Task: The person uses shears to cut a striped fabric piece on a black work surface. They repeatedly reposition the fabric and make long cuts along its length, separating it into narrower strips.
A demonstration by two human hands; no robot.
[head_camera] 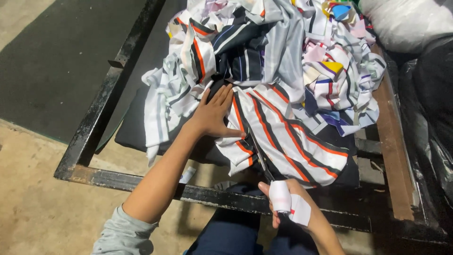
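since the striped cloth lies limp across the black pad at the frame's centre, i judge it light, soft and quick to bunch, best pinned flat near the cut. my left hand presses it, fingers spread. my right hand, at six o'clock, grips one pair of scissors. one heap of scraps sits at twelve.
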